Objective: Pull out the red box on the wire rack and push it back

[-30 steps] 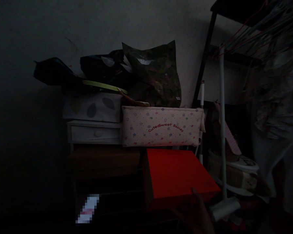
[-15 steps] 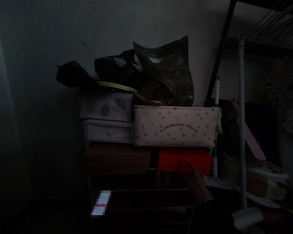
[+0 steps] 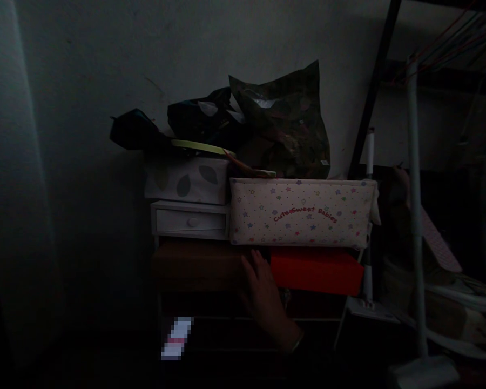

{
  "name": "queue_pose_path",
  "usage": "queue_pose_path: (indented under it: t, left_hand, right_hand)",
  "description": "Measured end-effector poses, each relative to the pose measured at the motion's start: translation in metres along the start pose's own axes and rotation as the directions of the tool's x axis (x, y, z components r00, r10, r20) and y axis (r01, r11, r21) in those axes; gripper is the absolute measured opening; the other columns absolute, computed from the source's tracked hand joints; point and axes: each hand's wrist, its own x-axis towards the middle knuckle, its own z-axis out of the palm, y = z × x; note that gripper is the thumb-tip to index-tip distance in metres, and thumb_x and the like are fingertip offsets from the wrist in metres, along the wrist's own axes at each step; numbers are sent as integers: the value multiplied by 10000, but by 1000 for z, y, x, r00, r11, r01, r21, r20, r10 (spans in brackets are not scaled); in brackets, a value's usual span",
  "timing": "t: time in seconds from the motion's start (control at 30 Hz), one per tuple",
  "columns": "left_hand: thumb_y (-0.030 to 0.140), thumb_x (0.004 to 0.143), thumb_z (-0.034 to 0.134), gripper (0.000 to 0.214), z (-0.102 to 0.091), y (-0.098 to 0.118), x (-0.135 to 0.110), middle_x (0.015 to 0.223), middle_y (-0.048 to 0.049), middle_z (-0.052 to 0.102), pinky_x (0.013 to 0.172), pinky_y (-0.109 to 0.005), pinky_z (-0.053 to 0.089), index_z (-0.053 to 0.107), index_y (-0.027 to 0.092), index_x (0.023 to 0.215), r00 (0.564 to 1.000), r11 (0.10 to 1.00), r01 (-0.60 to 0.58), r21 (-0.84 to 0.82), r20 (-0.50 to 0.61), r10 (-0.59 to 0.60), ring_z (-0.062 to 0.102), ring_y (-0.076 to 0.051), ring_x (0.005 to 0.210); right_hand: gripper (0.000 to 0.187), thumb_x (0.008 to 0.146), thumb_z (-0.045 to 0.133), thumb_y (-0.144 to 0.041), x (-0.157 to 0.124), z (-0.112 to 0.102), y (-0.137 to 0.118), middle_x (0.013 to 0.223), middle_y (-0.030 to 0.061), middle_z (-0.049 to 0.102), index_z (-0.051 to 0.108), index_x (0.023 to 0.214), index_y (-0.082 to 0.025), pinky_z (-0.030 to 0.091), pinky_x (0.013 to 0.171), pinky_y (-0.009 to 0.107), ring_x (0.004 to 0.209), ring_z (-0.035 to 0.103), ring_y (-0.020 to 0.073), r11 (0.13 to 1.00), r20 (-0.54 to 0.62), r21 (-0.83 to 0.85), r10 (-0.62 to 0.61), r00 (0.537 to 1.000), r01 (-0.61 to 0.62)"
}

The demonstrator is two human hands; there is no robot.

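Note:
In dim light my right hand (image 3: 263,292) reaches up from below, fingers stretched out and held together. Its fingertips rest at the right end of a brown box (image 3: 198,265), just left of a red box (image 3: 316,269). It grips nothing. The red box lies pushed in on the shelf under a long cream fabric case with stars and red lettering (image 3: 302,213). My left hand is out of view.
A small white drawer unit (image 3: 190,220) and a leaf-patterned box (image 3: 186,179) are stacked above the brown box. Dark bags (image 3: 283,124) lie on top against the wall. A white pole (image 3: 415,205) and a dark rack frame (image 3: 372,92) stand to the right.
The red box went from sticking out towards me to pushed in under the cream case. My right hand then left it and moved left to the brown box's end.

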Motion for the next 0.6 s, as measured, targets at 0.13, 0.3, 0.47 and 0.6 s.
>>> queue_pose_path:
  t: [0.13, 0.3, 0.47, 0.6]
  left_hand:
    - [364, 853, 583, 241, -31, 30, 43, 1185, -49, 621, 802, -384, 529, 610, 307, 1085, 987, 997, 53, -64, -146, -62, 600, -214, 1021]
    - [386, 905, 487, 240, -44, 26, 42, 1204, -41, 619, 847, -407, 513, 611, 284, 1083, 944, 982, 95, -166, -297, -141, 596, -222, 1038]
    - [349, 865, 575, 242, -33, -20, -10, 1215, -43, 598, 859, -360, 512, 596, 311, 1103, 890, 957, 100, -271, -406, -208, 582, -191, 1069]
    - [454, 857, 543, 311, -29, -57, -41, 1210, -78, 624, 922, -468, 480, 618, 266, 1094, 840, 945, 81, -318, -488, -236, 565, -237, 1120]
  right_hand:
    - [804, 786, 513, -39, 24, 12, 3, 1480, 162, 360, 154, 1487, -198, 298, 1077, 605, 1382, 270, 339, 939, 31, -331, -91, 995, 96]
    - [701, 831, 428, -53, 32, 17, 6, 1321, 171, 512, 201, 1478, -202, 419, 953, 562, 1205, 444, 327, 901, 15, -415, -135, 991, 129]
    - [585, 819, 453, -56, -3, 3, -5, 1207, 167, 570, 394, 1391, -166, 432, 917, 518, 1102, 478, 308, 875, 14, -449, -196, 981, 181]
    - [632, 779, 444, -21, -57, 1, -13, 1159, 113, 600, 412, 1384, -201, 412, 943, 494, 1086, 502, 272, 897, -78, -381, -272, 959, 223]
